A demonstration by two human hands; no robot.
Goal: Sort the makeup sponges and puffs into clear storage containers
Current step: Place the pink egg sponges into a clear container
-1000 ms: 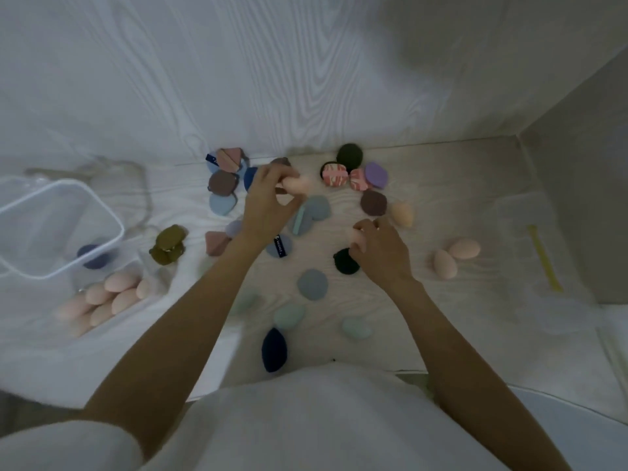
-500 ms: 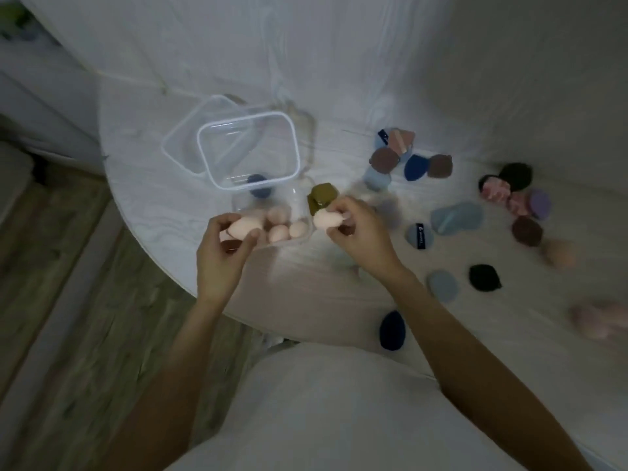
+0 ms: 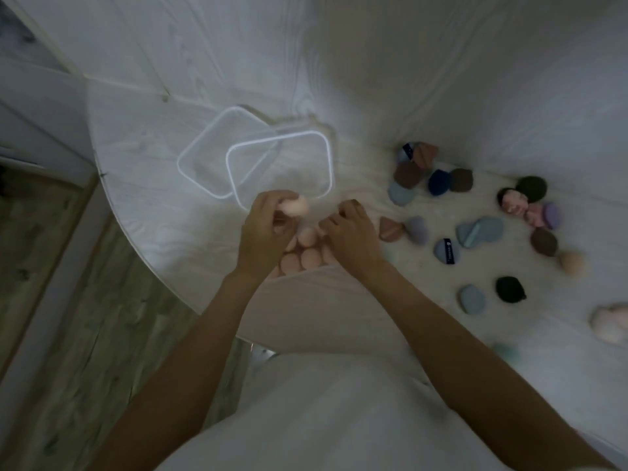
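Left hand [image 3: 263, 232] pinches a peach sponge [image 3: 295, 205] btwn thumb and fingertips, held up just over the near rim of the clear container [image 3: 279, 169]. Right hand [image 3: 353, 232] sits just right of it, fingers curled down; whether it grips anything can't be told, fingertips are turned away from cam. Directly below both hands, nearer the person than the container, lies a cluster of peach sponges [image 3: 306, 254]; they look packed inside a 2nd clear tub, but its walls are too faint to be sure. Step in hand, by my read: dropping peach egg sponges w/ their own kind. Next move calls for lowering the held sponge into a gap in that cluster and letting go w/o nudging the others out, then reaching right for more. Behind and left of the container a clear lid [image 3: 217, 154] overlaps its far corner. Right of the container, well apart, loose puffs are spread on the white table [image 3: 142, 137]: brown and navy ones [image 3: 438, 181], a grey-blue pair [image 3: 479, 231], a black puff [image 3: 509, 288], a lilac one [image 3: 552, 215], and more peach sponges [image 3: 611, 322] at far right. Nothing blocks the drop; the hands crowd each other, and the table edge is close on the near side, so a bounced sponge could go to the floor.
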